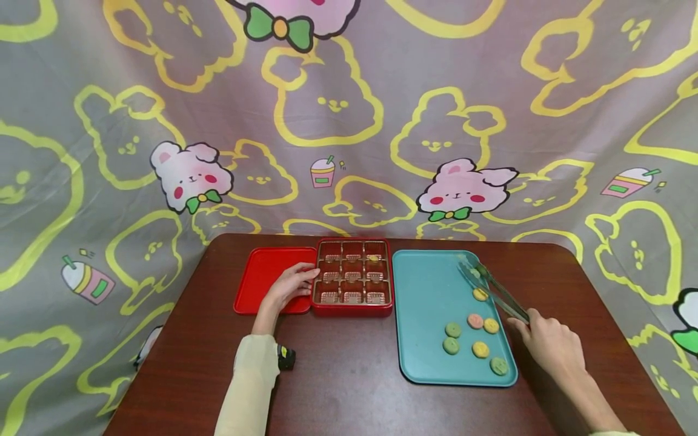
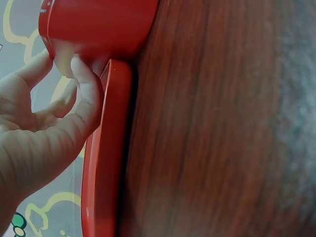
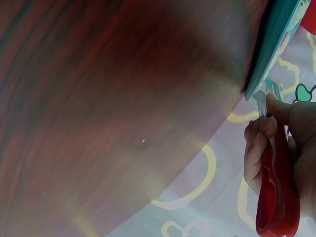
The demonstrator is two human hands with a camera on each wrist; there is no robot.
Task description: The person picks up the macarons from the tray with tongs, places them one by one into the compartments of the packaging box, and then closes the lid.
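My left hand rests its fingertips against the left side of a red box, which has a gold divided insert. A small yellow cookie lies in the insert's back right compartment. On the right, my right hand grips metal tongs; their red handle shows in the right wrist view. The tongs' tips reach over the far right part of a blue tray, around or beside a green cookie; whether they pinch it I cannot tell. Several cookies, green, yellow and pink, lie nearer.
A flat red lid lies left of the box, partly behind my left hand. All of it stands on a dark brown wooden table. A patterned cloth hangs right behind the table and along both sides.
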